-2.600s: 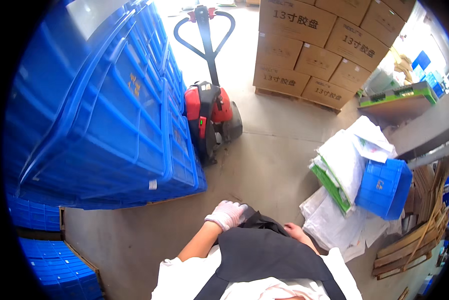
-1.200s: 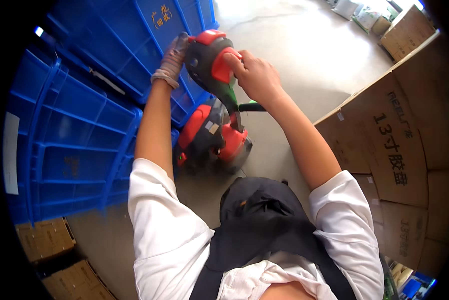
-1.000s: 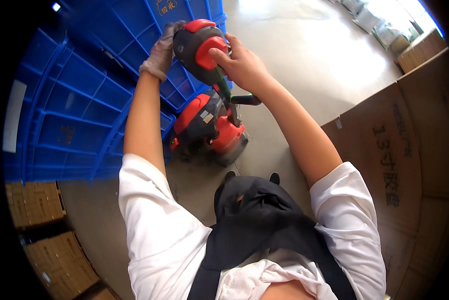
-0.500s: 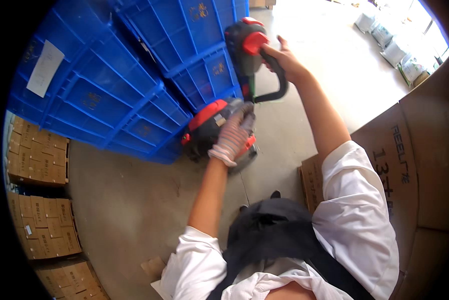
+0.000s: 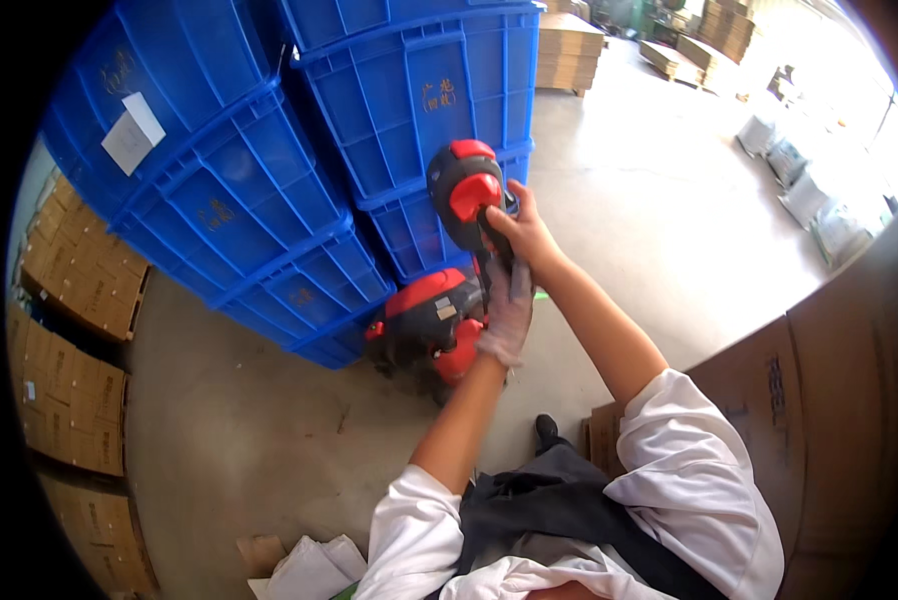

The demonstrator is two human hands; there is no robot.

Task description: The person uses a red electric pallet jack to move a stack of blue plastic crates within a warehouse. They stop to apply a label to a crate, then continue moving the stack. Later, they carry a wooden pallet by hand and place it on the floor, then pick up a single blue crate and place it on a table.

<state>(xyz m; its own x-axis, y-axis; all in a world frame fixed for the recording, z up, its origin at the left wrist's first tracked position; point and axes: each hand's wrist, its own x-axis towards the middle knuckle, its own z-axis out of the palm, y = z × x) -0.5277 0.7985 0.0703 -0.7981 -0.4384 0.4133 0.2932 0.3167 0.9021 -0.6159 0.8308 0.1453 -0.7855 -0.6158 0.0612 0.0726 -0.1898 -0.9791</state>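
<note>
A black-and-red electric pallet jack stands low against the stacked blue crates. Its upright control handle has a rounded black head with red parts. My bare right hand is closed on the grip at the handle's right side, with the thumb near the red part. Just below it, my left hand, in a pale glove, is closed around the lower part of the handle; its fingers are partly blurred. The lower handle is mostly hidden behind my left hand.
Tall stacks of blue plastic crates rise ahead and left. Cartons on pallets line the left edge. Large cardboard boxes stand close on my right. White sacks and flat cardboard stacks are farther off. Papers lie low at left.
The handle's head appears lower and more upright, with my right hand still on it. My left hand has shifted from over the jack's body up to the handle, beside my right hand.
</note>
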